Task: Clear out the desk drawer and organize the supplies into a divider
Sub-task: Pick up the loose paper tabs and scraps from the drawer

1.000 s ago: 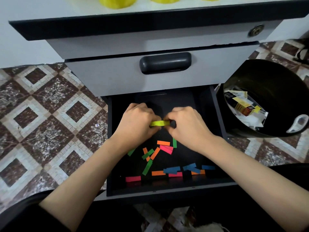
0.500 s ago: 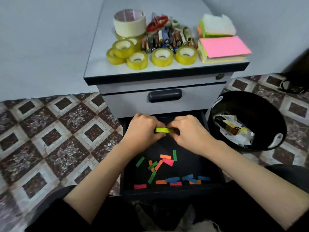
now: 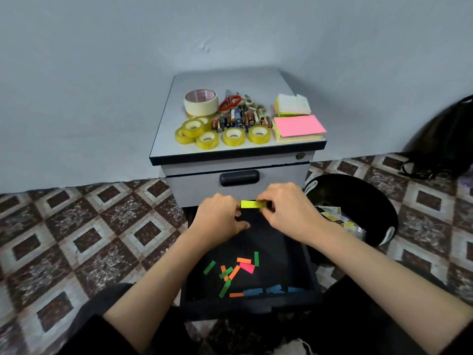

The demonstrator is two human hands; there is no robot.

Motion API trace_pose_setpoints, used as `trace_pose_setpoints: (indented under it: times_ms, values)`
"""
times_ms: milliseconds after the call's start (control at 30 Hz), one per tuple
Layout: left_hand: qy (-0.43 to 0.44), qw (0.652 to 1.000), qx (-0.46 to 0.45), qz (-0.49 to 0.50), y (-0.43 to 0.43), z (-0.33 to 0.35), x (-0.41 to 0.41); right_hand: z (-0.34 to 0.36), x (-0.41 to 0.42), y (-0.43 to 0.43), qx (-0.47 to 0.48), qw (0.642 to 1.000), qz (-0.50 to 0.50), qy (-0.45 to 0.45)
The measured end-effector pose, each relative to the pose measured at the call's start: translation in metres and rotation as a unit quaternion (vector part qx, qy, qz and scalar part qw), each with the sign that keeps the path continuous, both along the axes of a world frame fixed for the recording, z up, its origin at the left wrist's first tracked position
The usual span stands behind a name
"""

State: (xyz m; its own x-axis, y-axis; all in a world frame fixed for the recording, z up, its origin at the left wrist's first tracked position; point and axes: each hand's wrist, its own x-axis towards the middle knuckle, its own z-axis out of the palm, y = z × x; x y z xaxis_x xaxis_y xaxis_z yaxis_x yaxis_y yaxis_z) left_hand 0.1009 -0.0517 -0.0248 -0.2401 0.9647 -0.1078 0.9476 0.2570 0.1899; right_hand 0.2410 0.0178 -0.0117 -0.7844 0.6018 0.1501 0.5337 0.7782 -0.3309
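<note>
Paper this thin weighs next to nothing: the small yellow-green paper strip (image 3: 252,204) is light, limp and easily creased (possibly tacky on one face, though that cannot be seen). It wants a gentle pinch at its ends rather than a squeeze across the middle. It is held in the air above the back edge of the open black drawer (image 3: 311,270), just below the dark handle (image 3: 239,177) of the shut drawer above. The right hand (image 3: 289,213) pinches the strip's right end between thumb and forefinger. The left hand (image 3: 220,217) has its fingers curled with the tips at the strip's left end — whether they grip it or only touch it I cannot tell.

Toward the drawer's front edge lie scattered coloured paper strips (image 3: 234,271), green, orange, pink and blue, some overlapping; lying so flat, they probably need a fingernail to lift.

On the grey cabinet top (image 3: 169,129), yellowish clear tape rolls (image 3: 233,136) line the front edge, with a cream masking tape roll (image 3: 201,105), red-handled scissors (image 3: 230,102) and a heap of batteries (image 3: 240,119) behind them. Pink and yellow sticky-note pads (image 3: 298,126) sit at the front right corner. A round black bin (image 3: 378,198) holding wrappers stands just beside the drawer's right side. No divider shows — and nothing blocks the drawer floor except the forearms crossing above it.
</note>
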Motion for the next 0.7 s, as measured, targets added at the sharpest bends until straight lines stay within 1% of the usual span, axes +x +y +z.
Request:
trace_pose_setpoints:
  times_ms: [133, 267, 333, 533, 700]
  values:
    - [-0.011, 1.000, 0.004, -0.019, 0.008, 0.013, 0.001, 0.014, 0.010, 0.011, 0.006, 1.000, -0.023, 0.002]
    - [0.014, 0.996, 0.078, -0.043, 0.028, 0.017, -0.005, 0.032, 0.017, 0.039, 0.002, 0.998, -0.065, 0.014]
    - [0.036, 0.993, 0.099, -0.053, 0.040, 0.019, -0.009, 0.041, 0.020, 0.059, 0.002, 0.996, -0.087, 0.024]
    - [0.076, 0.993, 0.073, -0.049, 0.066, 0.016, -0.021, 0.061, 0.019, 0.117, 0.013, 0.990, -0.131, 0.051]
    - [0.106, 0.990, 0.082, -0.037, 0.077, 0.018, -0.026, 0.064, 0.015, 0.155, 0.020, 0.986, -0.162, 0.038]
